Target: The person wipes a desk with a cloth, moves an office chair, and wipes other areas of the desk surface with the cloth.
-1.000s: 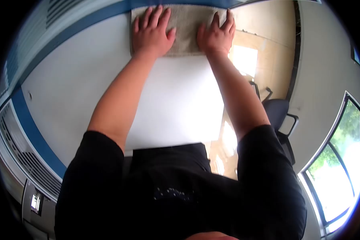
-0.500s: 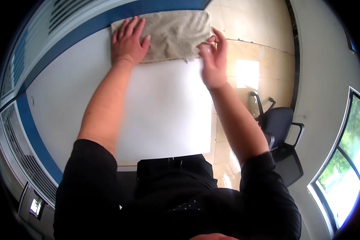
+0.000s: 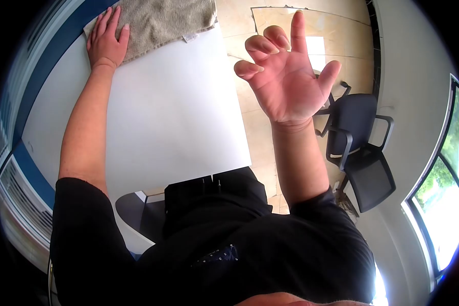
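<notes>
A grey-beige towel point(image 3: 160, 24) lies on the far part of the white table point(image 3: 163, 112), a small white tag showing at its near edge. Flat on the towel's left end rests my left hand point(image 3: 107, 45), fingers stretched out. My right hand point(image 3: 293, 76) is raised off to the right of the table, palm turned up toward the camera. Its index finger and thumb are extended while the other fingers curl partly, and nothing is in it.
Beyond the table's right edge is a tiled floor point(image 3: 262, 148). A black office chair point(image 3: 354, 122) with armrests stands at the right, near the wall. A blue partition point(image 3: 41, 84) borders the table on the left. A window point(image 3: 438, 194) is at the far right.
My right hand has left the towel, risen and turned palm up. My left hand stays on the towel. The towel and table now appear farther left in the view.
</notes>
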The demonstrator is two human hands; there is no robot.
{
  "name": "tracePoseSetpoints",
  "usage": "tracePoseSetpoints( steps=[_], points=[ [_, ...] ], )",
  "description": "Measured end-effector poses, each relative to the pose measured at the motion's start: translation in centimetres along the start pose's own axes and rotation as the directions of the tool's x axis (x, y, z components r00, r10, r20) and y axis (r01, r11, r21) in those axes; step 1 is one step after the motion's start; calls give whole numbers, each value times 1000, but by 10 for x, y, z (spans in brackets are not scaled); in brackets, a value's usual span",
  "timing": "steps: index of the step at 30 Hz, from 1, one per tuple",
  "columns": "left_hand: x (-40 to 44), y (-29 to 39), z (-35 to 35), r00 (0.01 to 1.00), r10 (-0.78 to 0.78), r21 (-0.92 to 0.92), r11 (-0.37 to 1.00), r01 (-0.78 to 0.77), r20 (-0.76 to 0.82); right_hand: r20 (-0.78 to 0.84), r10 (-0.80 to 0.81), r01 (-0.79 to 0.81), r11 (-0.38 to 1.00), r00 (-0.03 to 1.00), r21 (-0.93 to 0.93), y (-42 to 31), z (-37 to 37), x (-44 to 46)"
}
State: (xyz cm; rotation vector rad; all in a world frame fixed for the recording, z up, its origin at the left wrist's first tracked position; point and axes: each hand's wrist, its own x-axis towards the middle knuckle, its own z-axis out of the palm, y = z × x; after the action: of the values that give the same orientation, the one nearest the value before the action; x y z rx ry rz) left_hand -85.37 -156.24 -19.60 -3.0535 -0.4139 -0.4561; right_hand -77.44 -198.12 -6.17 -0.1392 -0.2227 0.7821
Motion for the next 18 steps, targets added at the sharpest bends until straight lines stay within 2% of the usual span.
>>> tracePoseSetpoints(
  steps=[4,6,8,9,10,11,13,14,15,16,17,18],
  points=[
    [0,-3,1,1000,6,-14,1000,-6,6,-6,-8,8,999,1000,-43,12,4,2],
    [1,-5,-1,1000,9,9,1000,-9,6,-192,-54,52,999,980,-15,22,6,2],
    [2,4,-6,1000,-16,-40,999,16,9,-203,-23,13,999,979,-52,24,-9,-1],
    [2,6,-8,997,-53,2,999,53,55,-219,5,-25,995,976,-92,27,-15,3],
    [1,6,-8,997,-58,4,998,58,46,-325,-19,-26,991,945,-135,32,-7,7],
    [2,7,-8,997,-61,7,998,61,35,-298,-6,-33,991,955,-126,38,-8,13],
    [1,11,-15,997,-66,-11,998,67,45,-571,-184,-59,923,800,-380,49,-15,14],
    [3,14,-18,996,-77,-3,997,77,55,-561,-178,-57,925,808,-375,52,-17,19],
    [2,15,-20,995,-75,0,997,75,62,-548,-300,-184,728,781,-660,55,-21,26],
    [3,17,-23,990,-109,4,994,109,85,-489,-415,-306,434,767,-848,58,-18,40],
    [3,19,-25,984,-144,10,990,144,109,-362,-435,-308,192,824,-932,65,-17,58],
    [2,16,-22,990,-119,-20,992,121,80,-119,-439,-213,-171,891,-962,68,-24,80]
  ],
)
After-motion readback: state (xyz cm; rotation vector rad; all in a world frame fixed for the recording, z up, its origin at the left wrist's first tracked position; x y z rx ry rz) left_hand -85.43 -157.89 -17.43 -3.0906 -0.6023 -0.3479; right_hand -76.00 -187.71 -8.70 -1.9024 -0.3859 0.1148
